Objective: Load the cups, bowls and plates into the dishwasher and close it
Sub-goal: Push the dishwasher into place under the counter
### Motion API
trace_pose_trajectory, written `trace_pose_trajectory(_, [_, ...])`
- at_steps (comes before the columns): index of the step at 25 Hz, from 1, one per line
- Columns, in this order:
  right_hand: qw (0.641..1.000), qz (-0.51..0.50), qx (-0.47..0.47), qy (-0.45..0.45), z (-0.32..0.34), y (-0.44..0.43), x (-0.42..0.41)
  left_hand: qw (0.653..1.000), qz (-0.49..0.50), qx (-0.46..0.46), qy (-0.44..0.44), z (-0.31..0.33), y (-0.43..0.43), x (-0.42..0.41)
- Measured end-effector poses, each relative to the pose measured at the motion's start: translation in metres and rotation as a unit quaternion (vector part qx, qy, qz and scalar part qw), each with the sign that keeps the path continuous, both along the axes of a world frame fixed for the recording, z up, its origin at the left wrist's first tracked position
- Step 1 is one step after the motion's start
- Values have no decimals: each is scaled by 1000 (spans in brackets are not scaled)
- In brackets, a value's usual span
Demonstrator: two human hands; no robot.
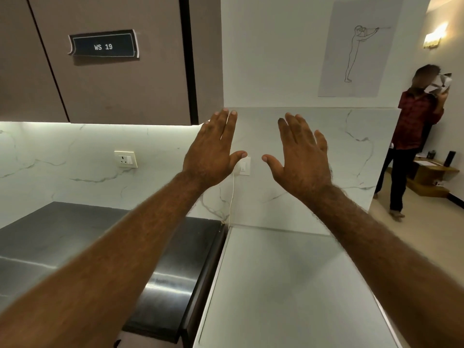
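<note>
My left hand (213,149) and my right hand (301,154) are both raised in front of me, backs toward the camera, fingers spread, holding nothing. They hover side by side in front of the marble backsplash, above the seam between a dark steel counter (62,237) and a white counter (288,285). No cups, bowls, plates or dishwasher are in view.
Brown upper cabinets (113,91) carry a label reading WS 19 (103,46). Two wall sockets (125,159) sit on the backsplash, and a thin cord (232,197) hangs from the one behind my left hand. A person in a red shirt (411,136) stands at the far right.
</note>
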State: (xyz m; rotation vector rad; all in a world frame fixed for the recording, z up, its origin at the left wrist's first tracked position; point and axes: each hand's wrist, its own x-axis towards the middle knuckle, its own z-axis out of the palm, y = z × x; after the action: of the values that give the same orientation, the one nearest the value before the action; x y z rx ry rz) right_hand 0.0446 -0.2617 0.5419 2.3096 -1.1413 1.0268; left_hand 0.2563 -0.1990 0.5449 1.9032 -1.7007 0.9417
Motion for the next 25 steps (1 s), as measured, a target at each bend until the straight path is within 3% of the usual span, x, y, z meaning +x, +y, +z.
trace_pose_trajectory(7, [1000, 20, 17, 6, 0, -102, 13, 1000, 20, 13, 19, -8, -91, 15])
trace_pose_trajectory(20, [998, 20, 57, -4, -38, -202, 43, 999, 46, 9, 13, -34, -208, 54])
trace_pose_trajectory(25, [998, 48, 33, -31, -69, -220, 57, 979, 71, 157, 106, -124, -245, 67])
